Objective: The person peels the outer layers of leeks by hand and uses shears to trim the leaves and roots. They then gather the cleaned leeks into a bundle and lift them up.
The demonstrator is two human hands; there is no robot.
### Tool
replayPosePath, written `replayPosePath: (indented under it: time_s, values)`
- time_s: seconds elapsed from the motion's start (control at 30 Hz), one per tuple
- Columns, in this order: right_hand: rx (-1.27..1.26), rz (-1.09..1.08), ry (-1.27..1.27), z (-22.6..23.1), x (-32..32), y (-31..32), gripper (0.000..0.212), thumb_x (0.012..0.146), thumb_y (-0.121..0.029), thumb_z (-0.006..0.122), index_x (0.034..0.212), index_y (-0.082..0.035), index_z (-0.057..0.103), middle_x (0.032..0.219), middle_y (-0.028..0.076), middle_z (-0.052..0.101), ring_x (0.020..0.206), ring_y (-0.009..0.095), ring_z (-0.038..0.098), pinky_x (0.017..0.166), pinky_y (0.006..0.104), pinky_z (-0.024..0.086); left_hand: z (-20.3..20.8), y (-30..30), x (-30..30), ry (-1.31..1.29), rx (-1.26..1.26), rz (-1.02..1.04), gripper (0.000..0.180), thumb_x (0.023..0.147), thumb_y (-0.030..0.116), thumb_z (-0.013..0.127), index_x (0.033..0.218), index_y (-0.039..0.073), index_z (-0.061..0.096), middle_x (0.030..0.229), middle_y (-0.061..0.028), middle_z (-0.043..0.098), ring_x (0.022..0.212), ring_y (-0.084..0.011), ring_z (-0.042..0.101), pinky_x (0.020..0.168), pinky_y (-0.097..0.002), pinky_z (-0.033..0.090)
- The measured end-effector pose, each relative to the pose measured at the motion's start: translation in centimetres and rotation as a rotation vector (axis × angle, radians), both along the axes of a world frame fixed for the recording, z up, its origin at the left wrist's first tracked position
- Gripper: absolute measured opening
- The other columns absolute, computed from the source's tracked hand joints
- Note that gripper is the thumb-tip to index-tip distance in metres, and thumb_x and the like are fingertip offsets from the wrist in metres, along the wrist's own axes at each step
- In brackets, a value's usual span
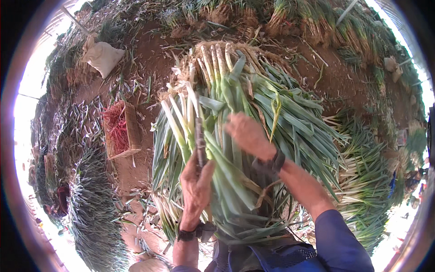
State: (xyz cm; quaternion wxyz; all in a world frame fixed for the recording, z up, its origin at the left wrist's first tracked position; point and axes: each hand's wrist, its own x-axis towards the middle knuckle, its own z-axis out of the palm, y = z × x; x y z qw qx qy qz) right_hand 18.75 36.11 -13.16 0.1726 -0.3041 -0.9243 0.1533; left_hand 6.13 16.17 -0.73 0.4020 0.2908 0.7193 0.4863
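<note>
A big heap of leeks point(290, 122) lies in front of me, with white stems and rooty ends pointing away and green leaves fanning out to the right and toward me. My left hand point(195, 183) is closed around a narrow, dark, knife-like blade point(200, 138) that points away from me. Just left of the blade lie several clean white leek stems point(176, 118). Over the middle of the heap hovers my right hand point(249, 136), smeared by motion; its fingers look curled, but whether they hold anything is unclear. Loose leaves lie across my lap.
To the left, a wooden crate point(132, 129) holds red strips, with a pale sack point(103, 58) beyond it. Piled leeks point(97, 217) lie at the near left, more leeks point(367, 190) at the right. Bundles point(312, 22) line the back. Scraps litter the brown ground point(158, 36).
</note>
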Motion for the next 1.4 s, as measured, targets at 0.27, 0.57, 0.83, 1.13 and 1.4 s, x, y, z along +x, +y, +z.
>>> replayPosePath:
  time_s: [0.27, 0.57, 0.83, 1.13, 1.4]
  values:
    - [-0.009, -0.405, -0.425, -1.9, -2.2, 6.6, 0.070, 0.083, -0.034, 0.072, 0.136, 0.007, 0.051, 0.120, 0.021, 0.065, 0.112, 0.036, 0.063, 0.095, 0.0539, 0.046, -0.1, 0.6, 1.5, -0.038, -0.118, -0.113, 0.046, 0.096, 0.022, 0.064, 0.137, 0.000, 0.059, 0.079, 0.0022, 0.049, 0.070, -0.0083, 0.046, 0.061, -0.0263, 0.040]
    - [-0.410, -0.232, -0.309, 1.7, 4.6, 4.7, 0.068, 0.075, -0.028, 0.080, 0.124, 0.003, 0.045, 0.108, 0.028, 0.068, 0.102, 0.045, 0.066, 0.088, 0.0518, 0.051, -0.1, 0.3, 3.6, 0.024, -0.125, -0.243, 0.053, 0.093, 0.025, 0.067, 0.138, -0.001, 0.057, 0.078, -0.0028, 0.051, 0.070, -0.0130, 0.049, 0.064, -0.0311, 0.044]
    - [-0.147, -0.152, -0.394, 3.5, 10.9, -2.3, 0.077, 0.079, -0.036, 0.078, 0.136, 0.003, 0.044, 0.112, 0.019, 0.065, 0.102, 0.034, 0.064, 0.089, 0.0477, 0.044, -0.5, -0.6, 7.8, 0.099, -0.186, -0.406, 0.047, 0.095, 0.033, 0.067, 0.127, 0.001, 0.057, 0.090, -0.0189, 0.064, 0.081, -0.0327, 0.064, 0.076, -0.0435, 0.050]
    - [-0.114, -0.096, -0.246, 6.3, 14.1, -6.6, 0.077, 0.078, -0.028, 0.077, 0.139, 0.006, 0.044, 0.100, 0.018, 0.061, 0.091, 0.035, 0.062, 0.083, 0.0486, 0.045, -1.0, 3.8, 7.6, 0.123, -0.200, -0.385, 0.040, 0.096, 0.033, 0.065, 0.119, 0.000, 0.061, 0.084, -0.0183, 0.068, 0.076, -0.0287, 0.067, 0.070, -0.0424, 0.051]
    - [-0.760, -0.235, -0.009, 7.5, 17.0, -2.3, 0.070, 0.080, -0.018, 0.080, 0.139, 0.008, 0.051, 0.110, 0.026, 0.067, 0.094, 0.033, 0.067, 0.086, 0.0361, 0.053, 0.9, 3.4, 9.9, -0.003, -0.173, -0.393, 0.042, 0.097, 0.032, 0.066, 0.124, 0.000, 0.060, 0.080, -0.0127, 0.060, 0.069, -0.0234, 0.061, 0.065, -0.0399, 0.051]
